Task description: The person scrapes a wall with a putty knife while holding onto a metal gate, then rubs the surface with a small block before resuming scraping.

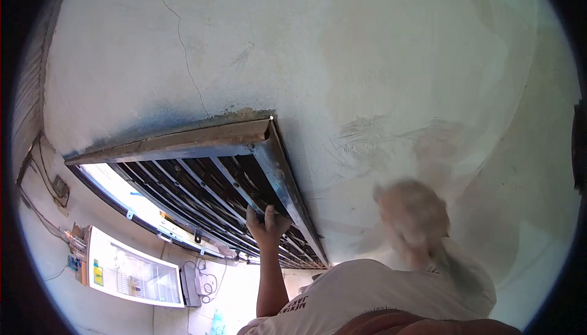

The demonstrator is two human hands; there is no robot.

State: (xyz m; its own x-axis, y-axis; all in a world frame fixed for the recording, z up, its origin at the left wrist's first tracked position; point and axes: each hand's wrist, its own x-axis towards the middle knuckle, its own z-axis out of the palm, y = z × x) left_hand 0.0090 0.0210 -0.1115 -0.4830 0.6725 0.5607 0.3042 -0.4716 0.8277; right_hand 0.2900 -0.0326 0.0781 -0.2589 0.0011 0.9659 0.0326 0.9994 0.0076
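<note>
Brace on the grille, work the wall evenly

The metal grille (211, 186) serves as the left hand's (268, 230) support: the fingers and thumb close round one of its bars, near the end toward the person. Such a hold probably steadies the body best if it stays firm without pulling on the bar.

The wall (367, 59) spreads above the grille and to its right. The right hand (416, 212) is to the right of the grille, in front of the wall and blurred; I cannot tell whether it is spread or closed, whether it holds anything, or whether it touches the surface.

For good wall work, light, even, overlapping passes seem wiser than hard jabs. The scuffed patch (367, 136), right of the grille's upper corner, likely deserves the closest look. The thin crack (179, 35) above the grille calls for gentle pressure. Knuckles should keep clear of the grille's frame edge.
</note>
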